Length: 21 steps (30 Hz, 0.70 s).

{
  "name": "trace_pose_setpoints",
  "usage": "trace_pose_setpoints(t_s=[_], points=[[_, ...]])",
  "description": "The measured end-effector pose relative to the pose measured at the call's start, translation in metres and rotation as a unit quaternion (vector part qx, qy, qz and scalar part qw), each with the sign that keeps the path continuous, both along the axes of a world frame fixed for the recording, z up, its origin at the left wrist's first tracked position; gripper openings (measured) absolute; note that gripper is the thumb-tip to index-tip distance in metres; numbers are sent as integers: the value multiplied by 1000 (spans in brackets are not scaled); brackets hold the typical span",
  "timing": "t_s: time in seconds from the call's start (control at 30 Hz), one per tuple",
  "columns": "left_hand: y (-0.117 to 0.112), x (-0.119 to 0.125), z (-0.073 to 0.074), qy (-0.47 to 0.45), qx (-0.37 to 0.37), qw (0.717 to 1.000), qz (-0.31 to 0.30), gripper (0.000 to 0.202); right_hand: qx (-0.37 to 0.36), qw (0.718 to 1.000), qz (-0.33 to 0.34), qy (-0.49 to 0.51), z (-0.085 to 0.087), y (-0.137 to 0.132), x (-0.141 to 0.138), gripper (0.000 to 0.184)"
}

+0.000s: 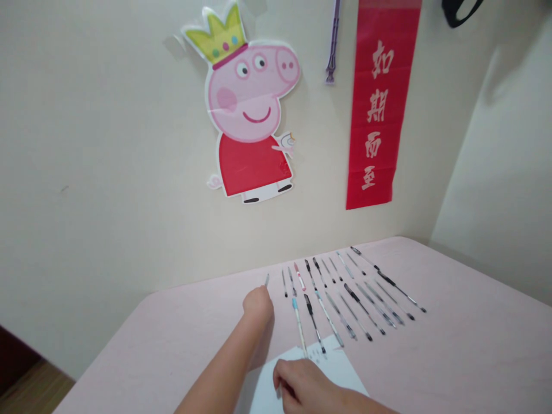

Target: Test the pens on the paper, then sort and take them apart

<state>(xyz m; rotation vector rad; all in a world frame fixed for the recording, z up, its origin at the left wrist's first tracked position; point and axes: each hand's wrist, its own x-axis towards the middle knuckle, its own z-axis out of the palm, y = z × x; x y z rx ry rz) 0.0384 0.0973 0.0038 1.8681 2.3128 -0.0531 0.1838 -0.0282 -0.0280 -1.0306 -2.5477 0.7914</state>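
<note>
My left hand (pixel 257 306) reaches forward to the left end of the far row of pens, its fingers closed on a pen (pixel 267 280) whose upper end shows past them. Just right of it lies a thin clear pen (pixel 284 283). Close to me, my right hand (pixel 308 384) rests curled over a white sheet of paper (pixel 345 368). What its fingers hold, if anything, is hidden. Beyond that hand, a pen with a blue top (pixel 297 322) and a black-gripped pen (pixel 314 325) lie with their near ends over the paper.
Two slanting rows of pens cover the right half of the pink table (pixel 466 345), among them a red-and-white pen (pixel 299 276). Behind stands a wall with a cartoon pig cutout (pixel 254 167), a red banner (pixel 379 109) and a hanging purple strip (pixel 333 43).
</note>
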Motion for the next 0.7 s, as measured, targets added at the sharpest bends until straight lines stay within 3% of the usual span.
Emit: trace_pose_setpoints(t_s=[0.2,0.4,0.53,0.7], points=[[-28,-70,-2,70,42,995,58,30,-9,1000,1,3,2,1,-1,33],[-50,-145,5,116,47,984,123,31,-27,1000,2,13,3,1,0,34],[-59,-170,7,134,55,979,143,35,-25,999,-2,20,4,0,0,35],[-59,-182,2,137,64,976,159,40,-17,1000,2,16,4,1,0,36]])
